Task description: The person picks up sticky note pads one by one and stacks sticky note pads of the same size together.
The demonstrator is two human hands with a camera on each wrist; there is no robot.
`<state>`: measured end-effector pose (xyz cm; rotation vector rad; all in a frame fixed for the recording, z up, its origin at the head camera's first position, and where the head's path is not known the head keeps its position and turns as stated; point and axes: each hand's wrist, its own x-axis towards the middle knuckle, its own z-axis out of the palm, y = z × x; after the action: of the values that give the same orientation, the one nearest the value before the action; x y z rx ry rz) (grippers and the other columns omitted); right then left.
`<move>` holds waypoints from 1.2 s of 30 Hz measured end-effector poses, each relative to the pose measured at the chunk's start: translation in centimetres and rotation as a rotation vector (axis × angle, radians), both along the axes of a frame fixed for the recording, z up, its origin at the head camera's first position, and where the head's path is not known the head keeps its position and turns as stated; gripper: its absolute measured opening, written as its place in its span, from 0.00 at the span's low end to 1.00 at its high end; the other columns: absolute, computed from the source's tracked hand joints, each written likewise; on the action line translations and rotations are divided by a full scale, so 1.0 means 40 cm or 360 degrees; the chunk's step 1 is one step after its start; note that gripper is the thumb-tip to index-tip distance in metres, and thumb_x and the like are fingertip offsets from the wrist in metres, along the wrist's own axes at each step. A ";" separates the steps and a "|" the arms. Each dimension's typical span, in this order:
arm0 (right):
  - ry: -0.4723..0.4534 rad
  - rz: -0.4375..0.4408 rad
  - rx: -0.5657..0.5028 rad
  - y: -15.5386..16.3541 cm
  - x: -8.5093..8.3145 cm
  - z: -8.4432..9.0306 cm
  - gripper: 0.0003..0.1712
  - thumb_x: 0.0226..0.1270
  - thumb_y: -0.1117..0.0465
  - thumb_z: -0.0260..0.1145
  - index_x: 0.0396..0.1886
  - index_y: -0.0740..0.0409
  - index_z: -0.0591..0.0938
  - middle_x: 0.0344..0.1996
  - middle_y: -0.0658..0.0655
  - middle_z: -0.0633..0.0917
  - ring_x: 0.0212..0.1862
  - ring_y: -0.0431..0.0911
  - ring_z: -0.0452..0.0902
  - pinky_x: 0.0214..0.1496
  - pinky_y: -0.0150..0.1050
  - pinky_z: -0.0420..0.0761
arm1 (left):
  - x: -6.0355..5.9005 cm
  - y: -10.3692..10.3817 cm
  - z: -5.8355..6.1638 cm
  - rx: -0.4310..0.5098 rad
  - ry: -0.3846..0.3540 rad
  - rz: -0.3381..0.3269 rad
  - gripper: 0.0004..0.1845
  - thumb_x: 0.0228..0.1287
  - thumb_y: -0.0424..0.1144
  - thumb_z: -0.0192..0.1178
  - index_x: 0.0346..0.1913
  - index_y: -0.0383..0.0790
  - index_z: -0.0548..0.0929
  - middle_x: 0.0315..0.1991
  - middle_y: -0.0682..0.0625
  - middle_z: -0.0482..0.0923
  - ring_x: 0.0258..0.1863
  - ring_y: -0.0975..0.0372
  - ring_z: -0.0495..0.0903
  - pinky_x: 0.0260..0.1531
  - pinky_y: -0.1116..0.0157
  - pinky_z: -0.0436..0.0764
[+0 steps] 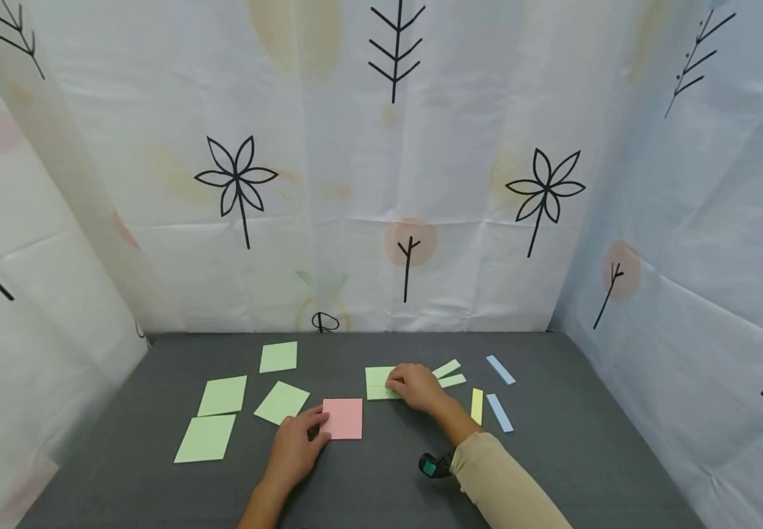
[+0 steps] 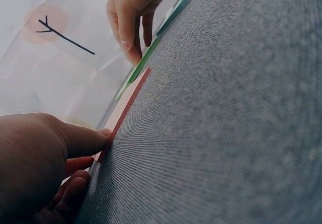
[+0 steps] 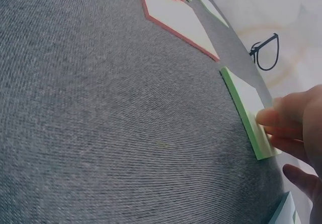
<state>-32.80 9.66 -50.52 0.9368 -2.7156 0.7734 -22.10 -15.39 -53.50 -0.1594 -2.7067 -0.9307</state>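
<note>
A pink sticky-note pad (image 1: 343, 419) lies on the dark grey table. My left hand (image 1: 297, 450) holds it by its left edge, fingers at the far corner and thumb (image 2: 88, 142) at the near side. Right of it and farther back is a green sticky-note pad (image 1: 376, 378), partly hidden under my right hand (image 1: 416, 386). The right fingertips (image 3: 266, 117) touch the top of the green pad, with a thin line crossing its face beside them. Two narrow green strips (image 1: 452, 380) fan out just beyond the right hand.
On the left lie several loose green square notes (image 1: 205, 438). Two blue strips (image 1: 500, 413) and a yellow strip (image 1: 476, 405) lie to the right. A black device (image 1: 435, 465) with a green patch shows by the right sleeve. White printed curtains (image 1: 381, 279) border the table's back and sides.
</note>
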 end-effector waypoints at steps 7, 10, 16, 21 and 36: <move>0.0046 -0.0039 0.0004 -0.009 0.001 -0.012 0.05 0.63 0.64 0.66 0.32 0.56 0.87 0.35 0.53 0.85 0.40 0.49 0.81 0.45 0.47 0.77 | 0.004 -0.004 0.005 0.0007 -0.0003 0.0013 0.17 0.54 0.34 0.71 0.49 0.37 0.87 0.55 0.44 0.80 0.41 0.52 0.77 0.41 0.54 0.74; 0.0036 -0.0061 -0.0001 -0.012 0.001 -0.016 0.05 0.63 0.64 0.67 0.36 0.57 0.88 0.37 0.54 0.86 0.43 0.51 0.81 0.47 0.48 0.77 | 0.004 -0.004 0.004 0.0003 -0.0012 0.0026 0.17 0.54 0.34 0.71 0.49 0.36 0.87 0.55 0.44 0.80 0.42 0.52 0.77 0.42 0.53 0.74; 0.0115 -0.0121 0.0045 -0.011 -0.016 -0.021 0.12 0.59 0.64 0.71 0.43 0.60 0.87 0.46 0.60 0.84 0.52 0.59 0.76 0.51 0.57 0.73 | 0.003 0.002 -0.004 0.0021 -0.0026 0.0042 0.16 0.54 0.35 0.71 0.48 0.37 0.87 0.55 0.45 0.81 0.44 0.52 0.77 0.44 0.52 0.75; 0.0057 -0.0268 0.0203 0.004 -0.033 -0.025 0.22 0.61 0.56 0.71 0.53 0.59 0.83 0.56 0.62 0.79 0.61 0.62 0.69 0.57 0.60 0.68 | -0.001 0.005 -0.013 0.0021 -0.0029 0.0035 0.16 0.55 0.35 0.71 0.48 0.38 0.87 0.55 0.45 0.81 0.45 0.52 0.77 0.45 0.51 0.74; -0.0094 -0.0347 0.0132 0.027 -0.038 -0.025 0.22 0.62 0.54 0.70 0.53 0.59 0.82 0.59 0.64 0.76 0.67 0.63 0.62 0.63 0.63 0.60 | 0.000 0.002 -0.005 0.0014 0.0001 0.0014 0.17 0.55 0.35 0.70 0.49 0.37 0.87 0.55 0.45 0.80 0.43 0.52 0.77 0.43 0.52 0.74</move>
<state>-34.32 10.72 -51.52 0.6265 -2.8578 0.6610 -22.10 -15.30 -53.68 -0.1458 -2.7004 -0.9395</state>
